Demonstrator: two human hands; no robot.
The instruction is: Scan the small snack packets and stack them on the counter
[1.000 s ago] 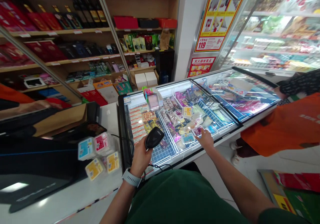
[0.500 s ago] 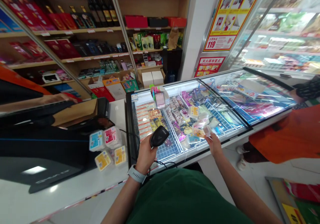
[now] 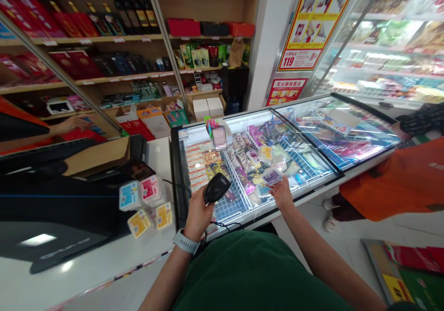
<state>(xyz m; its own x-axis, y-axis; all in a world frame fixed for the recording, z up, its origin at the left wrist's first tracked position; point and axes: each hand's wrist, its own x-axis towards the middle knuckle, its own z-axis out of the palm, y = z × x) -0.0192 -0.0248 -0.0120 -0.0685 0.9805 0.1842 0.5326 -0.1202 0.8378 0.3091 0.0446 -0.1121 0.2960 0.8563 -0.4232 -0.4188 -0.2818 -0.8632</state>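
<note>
My left hand (image 3: 197, 213) is closed round a black barcode scanner (image 3: 215, 186) held over the near left corner of a chest freezer (image 3: 175, 181). My right hand (image 3: 281, 193) reaches into the open freezer and holds a small pale tub with a purple label (image 3: 272, 177) by its near edge. Around it lie several wrapped ice creams and tubs in white wire baskets (image 3: 239, 191). A scanner cable (image 3: 225, 227) runs off the freezer's front rim.
Several small tubs (image 3: 145, 202) in blue, pink and yellow sit on the white counter (image 3: 86, 274) to the left, beside a black checkout screen (image 3: 52, 214). A person in orange (image 3: 398, 181) stands at the freezer's right. Another person's hand (image 3: 71, 125) shows far left. Shelves line the back wall.
My right hand has shifted among the tubs in the freezer and now holds a purple-labelled tub slightly raised. My left hand with the scanner has stayed in place.
</note>
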